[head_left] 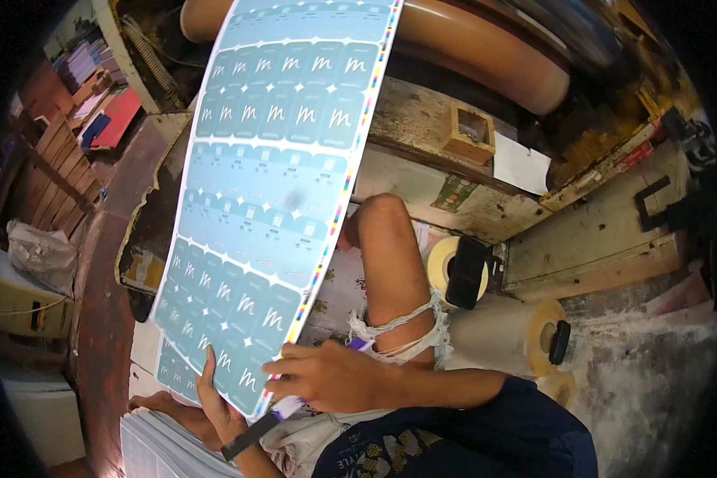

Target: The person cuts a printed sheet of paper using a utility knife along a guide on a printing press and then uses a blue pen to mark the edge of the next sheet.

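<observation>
A tall printed sheet (287,171) stands tilted in front of me, covered in rows of teal and light-blue label panels with a colour strip down its right edge. My left hand (215,390) grips its lower edge, thumb lying over the printed face; a dark band circles that wrist. At the lower right edge, my right hand (331,374) has its fingers curled against the sheet, its thumb hidden. A purple and white piece (291,408) shows beneath the right hand; I cannot make out its kind. Part of another teal sheet (175,370) shows behind the lower left corner.
A stack of sheets (147,446) lies at lower left. To the right are a tape roll (436,267) with a black phone (466,273) against it, and a clear film roll (498,334). Ahead, a large brown roller (486,52) runs above a ledge holding a small wooden box (468,135).
</observation>
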Motion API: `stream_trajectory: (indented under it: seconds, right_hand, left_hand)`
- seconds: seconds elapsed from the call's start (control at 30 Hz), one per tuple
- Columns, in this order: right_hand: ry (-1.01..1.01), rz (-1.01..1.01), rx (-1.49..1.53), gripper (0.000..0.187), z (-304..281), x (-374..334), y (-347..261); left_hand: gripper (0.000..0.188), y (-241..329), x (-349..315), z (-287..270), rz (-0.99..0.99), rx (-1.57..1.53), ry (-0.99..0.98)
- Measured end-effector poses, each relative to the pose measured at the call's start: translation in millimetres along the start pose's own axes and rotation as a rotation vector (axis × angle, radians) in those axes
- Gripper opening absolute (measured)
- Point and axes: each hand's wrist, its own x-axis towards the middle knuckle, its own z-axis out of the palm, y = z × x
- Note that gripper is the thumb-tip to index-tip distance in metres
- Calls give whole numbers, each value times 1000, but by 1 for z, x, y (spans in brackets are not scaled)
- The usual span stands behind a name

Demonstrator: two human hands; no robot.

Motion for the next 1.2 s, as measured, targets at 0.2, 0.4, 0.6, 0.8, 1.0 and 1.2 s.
stream_trajectory:
  seconds: [0.2,0.4,0.6,0.8,1.0,1.2]
  right_hand:
    - [989,1050,-157,21,-195,-147,180]
    - [954,1395,-209,39,-216,-312,322]
    - [842,1647,44,46,-95,-332,158]
    - [794,1617,-95,50,64,-367,-18]
    - [1106,1518,-217,54,19,-325,-27]
    - [1130,1170,-193,42,-54,-214,8]
  left_hand:
    - [58,-39,-10,37,160,-47,114]
    - [64,-68,1,43,239,23,114]
    - [65,-43,-96,-158,122,95,251]
    - [61,-31,-195,-384,14,167,279]
    - [60,-15,-211,-374,-1,124,334]
    - [73,7,-218,-338,-80,266,468]
